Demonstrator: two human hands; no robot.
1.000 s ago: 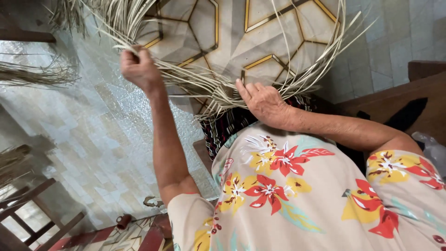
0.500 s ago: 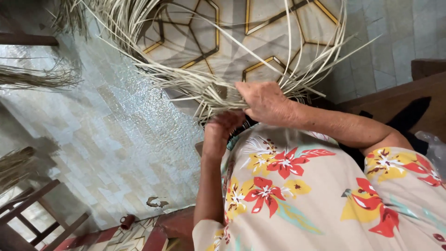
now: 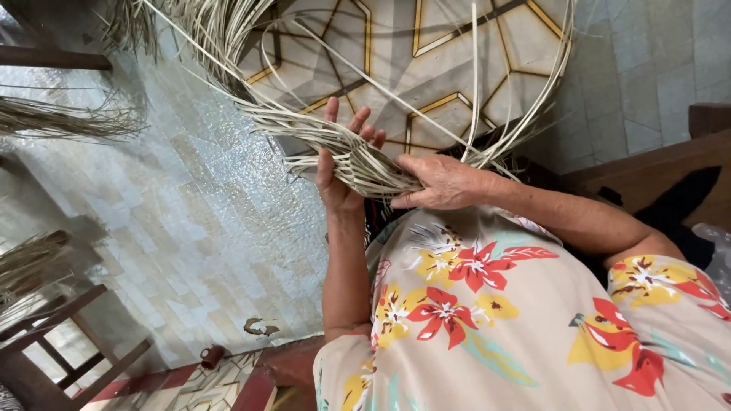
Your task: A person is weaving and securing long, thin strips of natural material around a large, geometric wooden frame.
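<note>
A braid of pale dried palm strands (image 3: 365, 164) runs across the middle of the head view, with long loose strands (image 3: 228, 46) fanning up and to both sides. My right hand (image 3: 445, 181) is closed around the woven end of the braid. My left hand (image 3: 340, 164) stands upright behind the braid, palm flat against it. Its fingers are spread and pointing up between the loose strands. Both forearms come out of a floral-print garment (image 3: 487, 320) that fills the lower right.
Bundles of dried fibre (image 3: 68, 114) lie at the left over a pale tiled floor (image 3: 190, 228). A wooden chair frame (image 3: 68, 358) stands at the bottom left. A dark wooden bench (image 3: 655, 167) is at the right. A small brown cup-like object (image 3: 213, 355) sits low on the floor.
My left hand was stretched far out to the left a second ago. It came back to the braid and now rests open against it. My right hand has kept its grip.
</note>
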